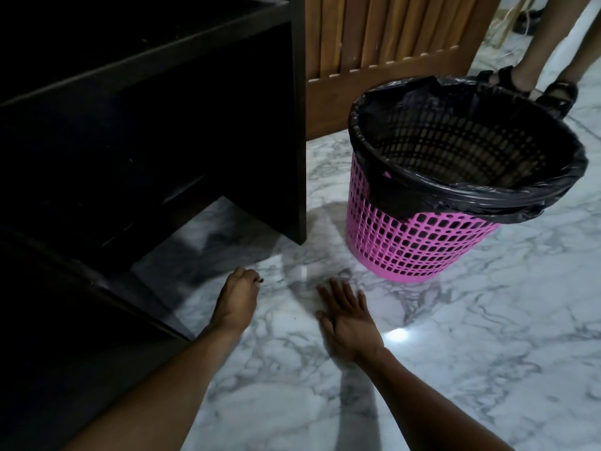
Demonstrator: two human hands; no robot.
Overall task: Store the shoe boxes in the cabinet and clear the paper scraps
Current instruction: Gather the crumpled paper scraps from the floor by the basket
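My left hand [239, 297] reaches low over the marble floor [455, 353] beside the dark cabinet [195, 131]. Its fingers are curled and pinch a tiny dark scrap [260, 280] at the fingertips. My right hand [348, 319] is spread flat, palm down, just above or on the floor, and holds nothing. A pink mesh waste bin [422, 242] lined with a black bag stands a short way beyond my right hand. The cabinet's inside is dark, and I cannot make out any shoe boxes.
A slatted wooden panel [390, 43] stands behind the bin. Another person's feet in black sandals [527, 83] are at the top right, close to the bin's far rim. The cabinet's side wall [297, 125] reaches down to the floor left of the bin.
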